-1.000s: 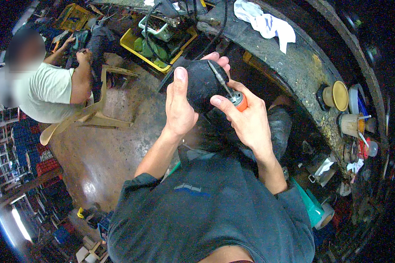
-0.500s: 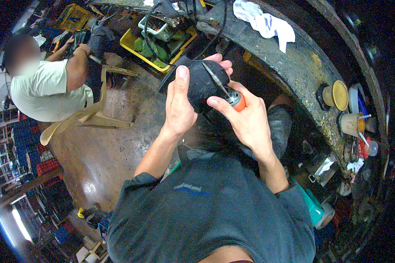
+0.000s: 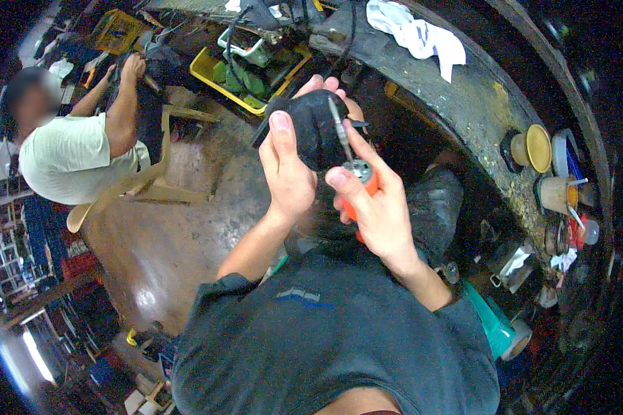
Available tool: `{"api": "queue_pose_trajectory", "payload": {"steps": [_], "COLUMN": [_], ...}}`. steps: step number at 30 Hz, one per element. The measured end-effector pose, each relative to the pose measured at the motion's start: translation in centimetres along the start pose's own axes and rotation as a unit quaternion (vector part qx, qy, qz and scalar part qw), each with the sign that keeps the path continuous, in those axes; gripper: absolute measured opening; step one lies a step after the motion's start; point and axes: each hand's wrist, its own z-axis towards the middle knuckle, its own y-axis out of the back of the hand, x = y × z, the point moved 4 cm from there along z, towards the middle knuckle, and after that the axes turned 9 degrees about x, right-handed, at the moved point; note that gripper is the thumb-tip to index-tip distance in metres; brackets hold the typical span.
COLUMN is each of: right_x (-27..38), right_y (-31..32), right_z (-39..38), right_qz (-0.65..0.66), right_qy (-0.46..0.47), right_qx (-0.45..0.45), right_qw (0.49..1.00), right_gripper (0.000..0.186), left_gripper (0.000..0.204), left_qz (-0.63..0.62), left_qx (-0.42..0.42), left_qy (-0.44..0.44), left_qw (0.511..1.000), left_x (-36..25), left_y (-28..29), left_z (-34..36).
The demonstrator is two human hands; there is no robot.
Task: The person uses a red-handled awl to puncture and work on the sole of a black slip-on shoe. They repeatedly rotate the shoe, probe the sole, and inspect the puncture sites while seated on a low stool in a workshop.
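Above my lap I hold a black shoe (image 3: 310,128), its rounded part turned up. My left hand (image 3: 291,169) is wrapped round it, thumb on the near left side and fingertips showing past its far edge. My right hand (image 3: 381,204) grips what looks like a soldering iron (image 3: 358,197), with an orange handle, a vented metal collar and a long tapered metal tip. The tip points up and away, over the right side of the shoe. Whether it touches the surface I cannot tell.
A dark workbench (image 3: 457,93) curves along the right, bearing a white cloth (image 3: 417,34) and several tubs (image 3: 554,195). Ahead stands a yellow bin (image 3: 211,77) with green pieces. At the left, a co-worker (image 3: 69,155) sits on a beige chair (image 3: 160,149).
My right hand has come down and slightly left, and the iron stands more upright, with more orange handle showing. The shoe has turned a little. The co-worker's arms have moved up.
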Motion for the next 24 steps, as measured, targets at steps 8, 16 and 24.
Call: {"api": "queue_pose_trajectory", "payload": {"steps": [8,16,24], "right_x": [-0.6,-1.2,-1.0], "right_y": [-0.8,-0.4,0.1], "right_z": [0.3,0.8,1.1], "right_qz": [0.056,0.012,-0.032], "right_qy": [-0.029,-0.003,-0.006], "right_qx": [-0.004,-0.012,-0.020], "right_qw": [0.998,1.000,0.999], "right_gripper": [0.075,0.073,0.072], "left_gripper": [0.075,0.073,0.070], "left_qz": [0.039,0.090,0.112], "left_qx": [-0.009,-0.006,0.024], "left_qy": [-0.028,-0.025,-0.025], "left_qw": [0.999,0.996,0.993], "left_x": [0.6,0.7,0.4], "left_y": [-0.1,-0.2,-0.2], "left_z": [-1.1,-1.5,-1.4]}}
